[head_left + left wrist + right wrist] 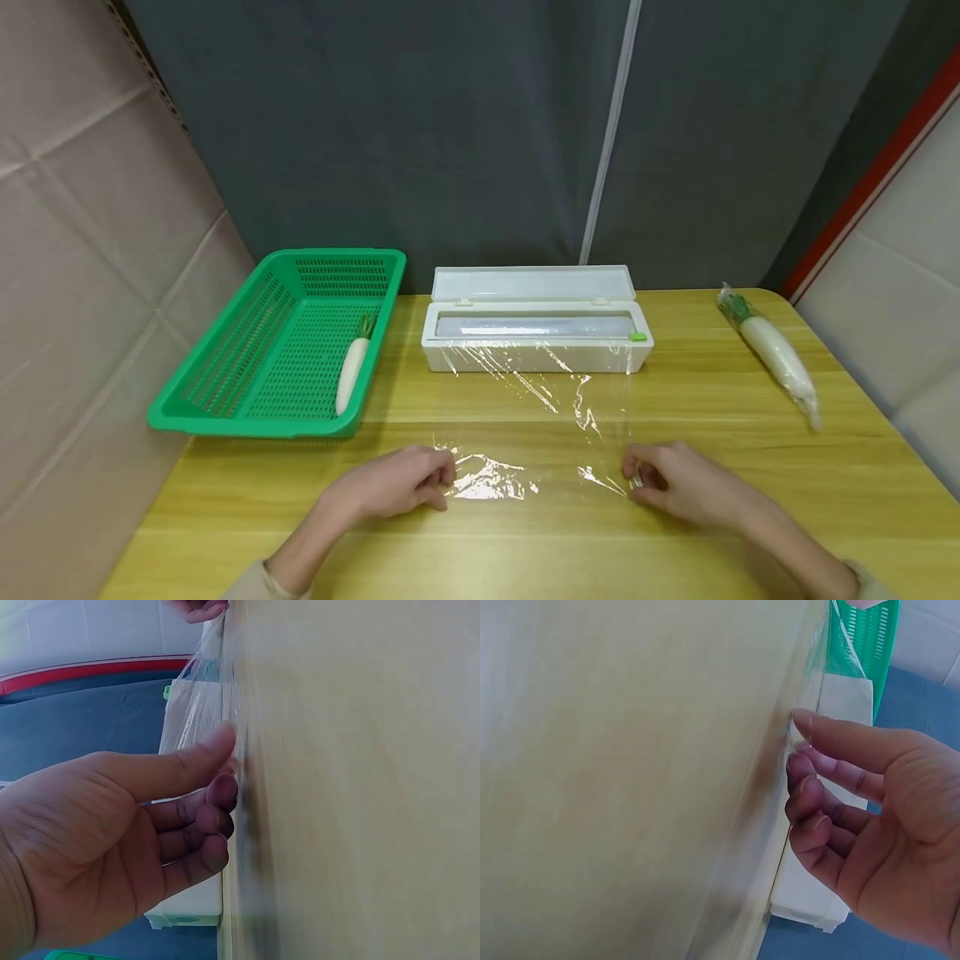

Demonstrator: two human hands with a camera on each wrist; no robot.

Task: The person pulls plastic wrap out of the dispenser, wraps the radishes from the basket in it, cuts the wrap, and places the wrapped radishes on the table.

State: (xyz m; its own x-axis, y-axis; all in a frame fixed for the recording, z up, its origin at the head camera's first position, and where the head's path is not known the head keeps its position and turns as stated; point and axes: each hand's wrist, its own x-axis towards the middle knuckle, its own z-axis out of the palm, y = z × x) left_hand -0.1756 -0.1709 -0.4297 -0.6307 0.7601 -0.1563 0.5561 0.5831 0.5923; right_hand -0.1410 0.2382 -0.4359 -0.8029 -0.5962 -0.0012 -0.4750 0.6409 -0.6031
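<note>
Between the pinching hands (405,481) (678,485) stretches clear film (534,425) — glossy, crinkled.

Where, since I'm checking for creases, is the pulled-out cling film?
At the head view's centre, the cling film sheet stretches over the wooden table from the white dispenser to the left hand and right hand.

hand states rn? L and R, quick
Left hand: closed, pinching the near left corner of the clear film.
Right hand: closed, pinching the clear film's near right corner.
</note>
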